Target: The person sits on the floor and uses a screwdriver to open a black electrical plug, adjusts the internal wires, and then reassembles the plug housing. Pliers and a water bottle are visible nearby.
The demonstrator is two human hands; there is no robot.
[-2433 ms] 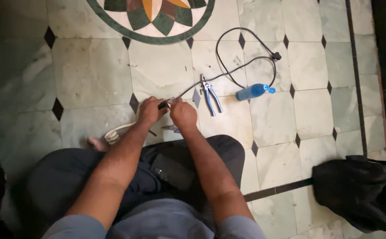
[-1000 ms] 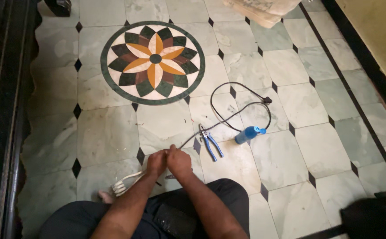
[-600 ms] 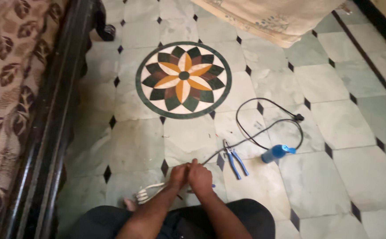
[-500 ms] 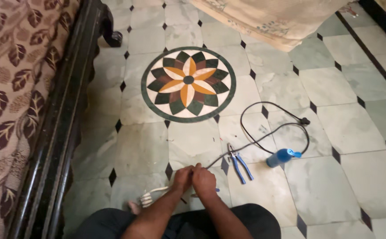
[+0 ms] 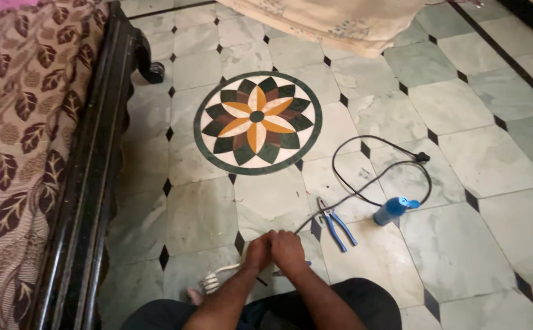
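Note:
I sit on a marble floor, both hands together in front of my knees. My left hand [image 5: 258, 250] and my right hand [image 5: 287, 250] close on the near end of a thin black cable [image 5: 364, 198]. The cable loops away to the right and ends in a small black plug [image 5: 423, 157]. Blue-handled pliers [image 5: 337, 223] lie on the tiles just right of my hands. A blue cylindrical device [image 5: 393, 210] lies inside the cable loop. A white coiled piece [image 5: 213, 280] lies by my left forearm, close to a bare foot [image 5: 196, 296].
A dark wooden sofa frame [image 5: 95, 177] with leaf-patterned brown upholstery [image 5: 16, 122] runs down the left side. A round flower mosaic [image 5: 258, 123] is set in the floor ahead. A beige cloth [image 5: 340, 21] lies at the top.
The view has tilted up and swung left, bringing the sofa and cloth into sight. My hands stay together on the cable end. Pliers and blue device have not moved on the floor.

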